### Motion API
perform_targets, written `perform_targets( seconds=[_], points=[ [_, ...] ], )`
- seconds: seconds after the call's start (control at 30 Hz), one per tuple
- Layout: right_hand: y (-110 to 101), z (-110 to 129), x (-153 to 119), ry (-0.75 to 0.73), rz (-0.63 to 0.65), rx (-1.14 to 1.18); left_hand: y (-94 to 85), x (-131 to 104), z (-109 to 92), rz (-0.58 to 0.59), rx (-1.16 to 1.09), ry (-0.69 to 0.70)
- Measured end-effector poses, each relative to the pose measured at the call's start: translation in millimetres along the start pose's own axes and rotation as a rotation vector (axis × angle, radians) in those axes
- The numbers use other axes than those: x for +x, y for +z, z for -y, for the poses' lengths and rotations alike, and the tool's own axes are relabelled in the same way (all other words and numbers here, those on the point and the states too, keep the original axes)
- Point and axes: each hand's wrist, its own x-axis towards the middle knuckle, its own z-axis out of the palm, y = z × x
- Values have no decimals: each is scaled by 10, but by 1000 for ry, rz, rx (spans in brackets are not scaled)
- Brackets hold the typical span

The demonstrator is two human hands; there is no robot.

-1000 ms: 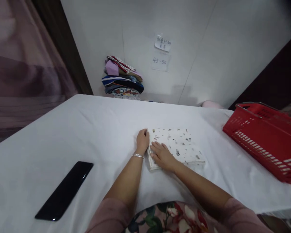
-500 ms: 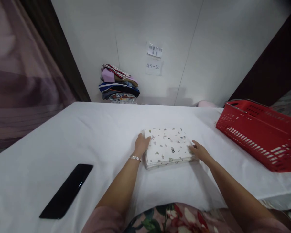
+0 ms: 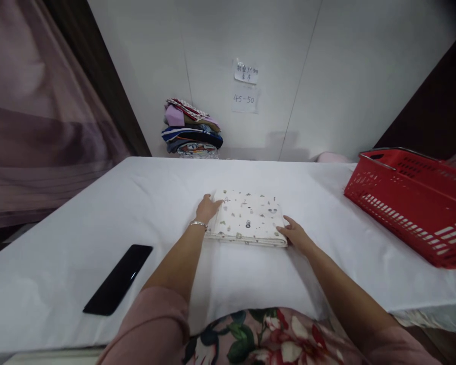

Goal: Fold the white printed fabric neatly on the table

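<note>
One white folded cloth with small scattered brown, green and grey motifs [image 3: 247, 217] lies between the person's two hands, touching both, its layered fold edge facing the body. The left hand [image 3: 209, 209] is at its left edge, the thumb over the top face; the right hand [image 3: 295, 234] is at its right edge, thumb likewise on top. The remaining fingers are partly hidden at the edges, so I cannot tell whether either hand pinches the cloth or merely rests against it. One silvery bracelet [image 3: 198, 223] circles the left wrist.

Left of the left hand and nearer the body, one flat black glossy slab [image 3: 117, 280] lies on the white tablecloth [image 3: 163, 192]. Well to the right of the right hand stands one red plastic basket with slotted walls [image 3: 403, 208]. Beyond the left hand, past the table's far edge, rises one stack of folded multicoloured fabrics [image 3: 193, 129]; its exact number of pieces cannot be counted. Farther off, straight ahead of the space between the hands, two white handwritten paper sheets hang one above the other, the upper sheet [image 3: 246, 72] and the lower sheet, reading "45-50" [image 3: 245, 99].
</note>
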Motion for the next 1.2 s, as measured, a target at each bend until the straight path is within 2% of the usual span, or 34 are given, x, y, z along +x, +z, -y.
perform_targets(
  seconds=[0.1,0.2,0.3,0.4,0.53,0.63,0.8,0.87,0.97,1.2],
  points=[
    [42,18,-51,4,-1,6,-9,-58,109,58,52,-6],
    [4,97,-145,53,37,25,24,-200,135,32,120,42],
    [-26,159,-240,134,79,54,62,-397,80,-102,260,185],
    [-35,165,-283,189,98,84,131,-637,0,-191,338,404],
    [-55,126,-275,216,118,138,298,-973,-86,-151,348,725],
    [-81,83,-274,221,142,213,448,-1193,-155,-97,302,857],
    [-122,-5,-342,174,184,343,701,-1465,-355,75,195,1081],
    [-131,-35,-385,165,176,372,798,-1530,-442,129,186,1113],
    [-140,-73,-446,149,159,399,918,-1568,-530,163,192,1082],
    [-128,-221,-528,-27,199,408,1013,-1528,-557,133,159,1045]
  ],
)
